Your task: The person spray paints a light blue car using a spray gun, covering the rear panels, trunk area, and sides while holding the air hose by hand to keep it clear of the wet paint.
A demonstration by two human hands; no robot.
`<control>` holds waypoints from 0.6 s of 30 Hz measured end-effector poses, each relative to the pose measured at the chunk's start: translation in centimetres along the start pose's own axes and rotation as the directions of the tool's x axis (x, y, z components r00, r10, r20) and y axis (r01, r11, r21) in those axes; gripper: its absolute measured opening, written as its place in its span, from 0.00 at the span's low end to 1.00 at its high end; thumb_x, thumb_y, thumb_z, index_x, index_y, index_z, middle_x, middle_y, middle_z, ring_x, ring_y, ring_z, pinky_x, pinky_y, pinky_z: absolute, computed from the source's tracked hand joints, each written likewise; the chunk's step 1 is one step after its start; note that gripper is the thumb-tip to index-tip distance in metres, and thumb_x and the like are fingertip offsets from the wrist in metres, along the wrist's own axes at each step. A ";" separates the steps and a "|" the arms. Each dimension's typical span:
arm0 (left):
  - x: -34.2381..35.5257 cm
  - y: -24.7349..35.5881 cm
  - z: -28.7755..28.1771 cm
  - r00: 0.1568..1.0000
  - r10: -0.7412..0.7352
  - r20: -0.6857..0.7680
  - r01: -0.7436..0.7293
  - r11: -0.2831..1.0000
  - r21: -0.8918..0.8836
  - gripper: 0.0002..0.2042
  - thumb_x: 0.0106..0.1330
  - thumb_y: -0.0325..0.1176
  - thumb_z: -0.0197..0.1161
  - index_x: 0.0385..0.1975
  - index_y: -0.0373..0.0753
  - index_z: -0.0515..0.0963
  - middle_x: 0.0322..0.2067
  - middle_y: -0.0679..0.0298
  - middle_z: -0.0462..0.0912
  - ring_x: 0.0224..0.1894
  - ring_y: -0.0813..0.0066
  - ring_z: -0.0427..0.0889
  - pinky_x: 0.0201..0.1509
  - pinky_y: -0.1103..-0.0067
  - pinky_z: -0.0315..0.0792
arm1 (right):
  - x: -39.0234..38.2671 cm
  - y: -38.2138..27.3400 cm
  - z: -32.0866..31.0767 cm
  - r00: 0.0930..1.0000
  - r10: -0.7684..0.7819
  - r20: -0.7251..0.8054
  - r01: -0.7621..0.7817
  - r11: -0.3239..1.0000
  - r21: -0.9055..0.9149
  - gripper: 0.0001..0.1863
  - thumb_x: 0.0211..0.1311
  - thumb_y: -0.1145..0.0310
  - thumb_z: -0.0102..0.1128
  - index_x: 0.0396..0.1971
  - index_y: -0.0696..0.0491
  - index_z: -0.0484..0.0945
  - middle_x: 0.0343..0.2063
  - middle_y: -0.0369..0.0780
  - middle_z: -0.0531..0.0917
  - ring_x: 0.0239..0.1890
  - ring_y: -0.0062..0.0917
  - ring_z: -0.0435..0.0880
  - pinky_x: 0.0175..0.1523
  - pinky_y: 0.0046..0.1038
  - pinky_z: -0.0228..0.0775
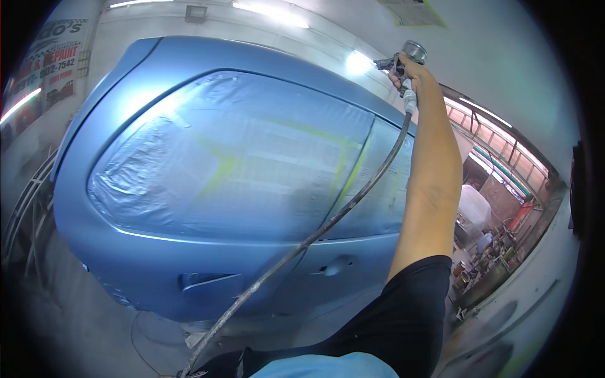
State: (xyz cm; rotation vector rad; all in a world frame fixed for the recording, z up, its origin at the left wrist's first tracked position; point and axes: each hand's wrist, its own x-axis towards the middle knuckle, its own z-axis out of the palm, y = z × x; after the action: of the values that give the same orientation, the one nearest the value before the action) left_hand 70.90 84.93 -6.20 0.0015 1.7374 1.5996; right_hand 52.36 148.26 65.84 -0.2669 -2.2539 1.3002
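My right hand (pixel 408 68) is raised high at the upper right, its fingers wrapped round a spray gun (pixel 414 51) with a round metal cup on top. The gun's nozzle points left, above the roof edge of a blue car body (pixel 157 264). From the gun's handle a dark air hose (pixel 302 246) hangs down across the car's side to the lower left. Masking film (pixel 271 151) with yellow-green tape lines covers the side window, and blue paint has tinted it. My left hand does not show.
Beyond my arm, a shelf (pixel 485 283) holds several cans and containers near an opening in the wall. Metal racks (pixel 31 214) stand at the far left, beside a printed banner (pixel 47 63). A thin cable (pixel 138 349) lies on the floor below the car.
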 end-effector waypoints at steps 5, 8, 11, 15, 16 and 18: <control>1.3 1.5 4.8 1.000 -0.004 0.005 0.004 1.000 -0.001 0.19 0.72 0.46 0.55 0.46 0.34 0.78 0.38 0.67 0.78 0.40 0.75 0.75 0.47 0.77 0.65 | 0.1 4.8 -7.1 0.963 0.054 -0.262 -0.021 0.992 0.127 0.24 0.75 0.48 0.39 0.33 0.55 0.70 0.14 0.45 0.75 0.09 0.31 0.70 0.13 0.32 0.61; 1.3 1.5 6.6 1.000 -0.009 -0.007 0.009 1.000 0.000 0.19 0.72 0.46 0.56 0.46 0.34 0.78 0.38 0.67 0.78 0.39 0.76 0.75 0.46 0.77 0.65 | -1.2 7.5 -10.1 0.922 0.071 -0.381 -0.003 0.984 0.177 0.23 0.75 0.49 0.41 0.42 0.57 0.66 0.15 0.45 0.74 0.11 0.34 0.73 0.13 0.36 0.62; 1.2 1.0 7.7 1.000 -0.014 -0.012 0.014 1.000 -0.004 0.18 0.71 0.46 0.56 0.45 0.35 0.78 0.37 0.67 0.78 0.38 0.76 0.74 0.45 0.77 0.65 | -0.2 9.8 -13.5 0.884 -0.005 -0.467 0.125 0.966 0.225 0.23 0.74 0.48 0.42 0.45 0.57 0.64 0.21 0.48 0.75 0.12 0.35 0.74 0.12 0.37 0.62; -0.1 -0.1 8.2 0.998 -0.020 -0.053 0.019 1.000 -0.020 0.18 0.71 0.46 0.56 0.44 0.35 0.78 0.36 0.67 0.78 0.37 0.77 0.74 0.44 0.78 0.65 | -1.1 10.7 -11.7 0.728 -0.069 -0.682 0.166 0.983 0.077 0.27 0.72 0.44 0.43 0.41 0.58 0.68 0.18 0.45 0.76 0.11 0.32 0.73 0.13 0.34 0.65; -0.5 -0.6 8.4 0.998 -0.020 -0.064 0.018 0.999 -0.032 0.18 0.71 0.46 0.56 0.44 0.35 0.78 0.36 0.67 0.78 0.37 0.77 0.74 0.44 0.78 0.65 | -1.3 10.3 -11.5 0.734 -0.070 -0.676 0.166 0.983 0.079 0.27 0.72 0.44 0.43 0.41 0.58 0.68 0.18 0.45 0.76 0.11 0.32 0.73 0.13 0.34 0.65; -1.5 -2.0 8.3 0.996 -0.022 -0.083 0.018 0.998 -0.053 0.18 0.71 0.47 0.56 0.44 0.35 0.78 0.35 0.68 0.78 0.37 0.77 0.74 0.43 0.78 0.65 | -1.8 9.4 -10.8 0.851 -0.031 -0.524 0.081 0.994 0.073 0.24 0.72 0.47 0.47 0.43 0.56 0.69 0.21 0.45 0.77 0.12 0.32 0.75 0.12 0.35 0.64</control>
State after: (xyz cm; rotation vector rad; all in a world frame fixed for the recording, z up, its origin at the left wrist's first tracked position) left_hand 77.18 90.83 -6.51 -0.1089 1.7526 1.6509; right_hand 58.82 160.49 61.55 -0.4582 -1.7210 1.1280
